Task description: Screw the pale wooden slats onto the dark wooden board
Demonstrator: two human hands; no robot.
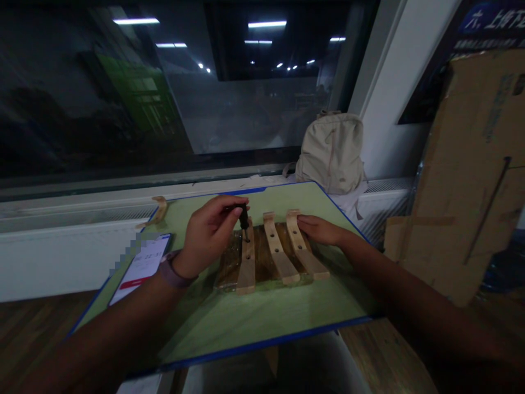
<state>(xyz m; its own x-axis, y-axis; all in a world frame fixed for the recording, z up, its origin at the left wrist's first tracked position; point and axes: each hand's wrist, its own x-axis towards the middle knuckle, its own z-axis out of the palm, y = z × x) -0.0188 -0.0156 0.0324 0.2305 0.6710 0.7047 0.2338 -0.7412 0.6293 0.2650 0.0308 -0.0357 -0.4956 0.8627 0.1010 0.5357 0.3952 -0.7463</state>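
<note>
My left hand (211, 232) is closed around the dark handle of a screwdriver (244, 217). The screwdriver stands nearly upright, its tip at the upper hole of the left curved wooden piece (246, 276). Two similar pieces, a middle one (283, 262) and a right one (307, 257), lie beside it, each with two dark holes. All three rest across a brown wooden board (264, 241) in what looks like clear wrap. My right hand (320, 229) touches the upper end of the right piece with its fingertips; how its fingers grip there is partly hidden.
The green tabletop (287, 312) has blue edging. A phone (141, 265) with a lit screen lies at its left. Another curved wooden piece (159, 209) is at the back left corner. A beige backpack (332, 150) stands behind the table, by the window; cardboard (463, 180) leans at the right.
</note>
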